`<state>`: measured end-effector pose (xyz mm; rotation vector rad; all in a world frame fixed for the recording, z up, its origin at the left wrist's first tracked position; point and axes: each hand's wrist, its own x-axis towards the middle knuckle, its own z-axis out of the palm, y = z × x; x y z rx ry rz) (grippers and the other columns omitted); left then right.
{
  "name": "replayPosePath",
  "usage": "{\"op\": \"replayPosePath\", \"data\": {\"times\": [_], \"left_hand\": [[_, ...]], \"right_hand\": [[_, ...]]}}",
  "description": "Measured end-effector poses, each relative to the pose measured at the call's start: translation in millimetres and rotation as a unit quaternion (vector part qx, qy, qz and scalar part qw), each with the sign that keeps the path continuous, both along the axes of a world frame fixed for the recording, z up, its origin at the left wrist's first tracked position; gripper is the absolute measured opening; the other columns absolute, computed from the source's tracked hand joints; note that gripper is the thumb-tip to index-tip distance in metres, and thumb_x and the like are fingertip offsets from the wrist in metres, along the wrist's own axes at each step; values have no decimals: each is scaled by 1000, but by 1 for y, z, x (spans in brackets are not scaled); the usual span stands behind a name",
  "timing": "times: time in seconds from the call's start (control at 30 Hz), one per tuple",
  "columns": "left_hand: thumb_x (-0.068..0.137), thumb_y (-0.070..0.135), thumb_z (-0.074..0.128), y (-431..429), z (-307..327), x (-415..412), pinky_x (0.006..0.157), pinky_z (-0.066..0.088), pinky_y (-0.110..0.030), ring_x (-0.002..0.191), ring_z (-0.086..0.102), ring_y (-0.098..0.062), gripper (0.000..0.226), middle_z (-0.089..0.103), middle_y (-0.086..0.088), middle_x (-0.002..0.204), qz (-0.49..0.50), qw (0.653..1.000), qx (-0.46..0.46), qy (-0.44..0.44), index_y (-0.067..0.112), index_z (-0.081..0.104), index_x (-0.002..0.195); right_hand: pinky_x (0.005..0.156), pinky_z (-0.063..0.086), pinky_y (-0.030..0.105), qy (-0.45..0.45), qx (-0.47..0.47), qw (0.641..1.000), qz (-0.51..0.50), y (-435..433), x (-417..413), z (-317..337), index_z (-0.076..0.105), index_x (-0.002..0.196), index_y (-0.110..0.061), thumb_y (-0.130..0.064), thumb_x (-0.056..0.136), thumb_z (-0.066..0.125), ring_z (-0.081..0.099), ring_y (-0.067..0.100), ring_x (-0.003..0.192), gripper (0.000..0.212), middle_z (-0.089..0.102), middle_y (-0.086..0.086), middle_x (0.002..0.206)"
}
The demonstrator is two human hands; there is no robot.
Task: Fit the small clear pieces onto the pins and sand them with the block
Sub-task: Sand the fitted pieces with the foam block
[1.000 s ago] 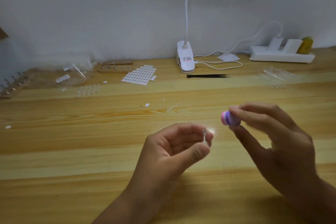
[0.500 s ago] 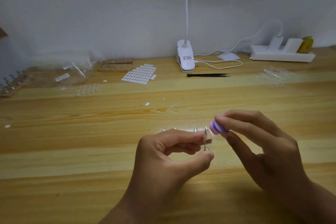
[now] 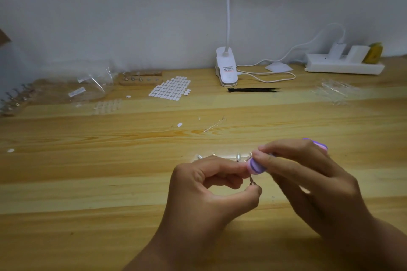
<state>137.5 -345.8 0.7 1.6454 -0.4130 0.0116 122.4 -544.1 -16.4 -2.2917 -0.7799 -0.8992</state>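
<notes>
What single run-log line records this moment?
left hand: pinches pin | right hand: holds sanding block | contact: block end at pin top | phase: sanding

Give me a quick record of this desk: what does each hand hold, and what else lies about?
Left hand: pinches a thin metal pin between thumb and forefinger
Right hand: grips a purple and pink sanding block
Contact: the block's end sits against the pin's top; any clear piece there is hidden
Surface: wooden desk
At the back: white clip lamp, black tweezers, sheet of white ovals, power strip
</notes>
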Motion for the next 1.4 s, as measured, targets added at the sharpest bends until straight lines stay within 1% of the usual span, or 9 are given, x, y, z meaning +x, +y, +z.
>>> {"op": "replayPosePath", "data": {"times": [0.2,0.33,0.47,0.63,0.83,0.93,1.03,1.2,1.4], "left_hand": [[65,18,83,1,0,0,74,57,-23,77,72,-18,27,76,3,83,-14,1000,-2,-17,28,80,90],[64,15,85,0,-2,1,73,57,-22,76,73,-14,33,77,4,83,-11,1000,-14,15,28,80,93],[73,15,81,0,-2,2,75,56,-20,83,74,-11,30,77,7,91,-46,999,-29,2,30,78,99],[76,26,77,-2,-6,3,82,56,-26,96,72,-19,27,76,-2,100,-77,992,-76,64,31,76,102],[81,20,75,-1,-7,6,84,55,-26,102,70,-23,28,74,-5,108,-110,989,-87,50,22,75,109],[80,21,76,-2,-10,7,82,54,-22,101,70,-18,27,75,-3,105,-105,987,-85,83,25,75,107],[85,14,66,-4,-12,8,76,54,-23,93,69,-13,25,75,-3,103,-96,987,-85,92,22,73,108],[94,5,55,-6,-12,7,63,55,-25,71,67,-17,22,74,-10,90,-84,981,-118,128,10,74,103],[101,1,40,-8,-14,5,60,56,-26,68,71,-22,30,73,-10,81,-81,978,-105,164,4,69,94]], "right_hand": [[94,47,24,-13,4,1000,4,4,-2,0,65,122,-4,-1,91,62,63,17,110,31,66,10,116],[88,53,30,-3,28,999,-25,-3,2,1,65,121,-6,2,87,68,65,17,108,35,67,9,116],[94,46,24,-27,11,1000,4,5,-3,-1,67,119,-4,2,89,67,63,16,110,31,66,9,114],[85,57,39,-12,52,997,-53,-6,5,5,63,117,-10,-11,90,66,67,20,104,27,68,7,112],[90,52,28,-42,22,998,-29,-5,2,5,64,117,-7,-3,90,68,65,16,105,28,66,7,114],[90,54,27,-36,47,995,-80,-12,9,6,60,117,-9,-12,89,67,67,17,101,29,65,3,112],[93,52,23,-40,67,995,-61,-7,4,6,60,117,-10,-13,89,66,64,11,104,29,64,1,112],[91,52,25,-33,46,996,-74,-9,4,5,60,116,-9,-12,89,65,63,14,102,27,65,3,110],[91,53,28,-23,50,997,-57,-4,1,5,61,116,-12,-12,89,65,64,11,103,27,66,1,110]]}}
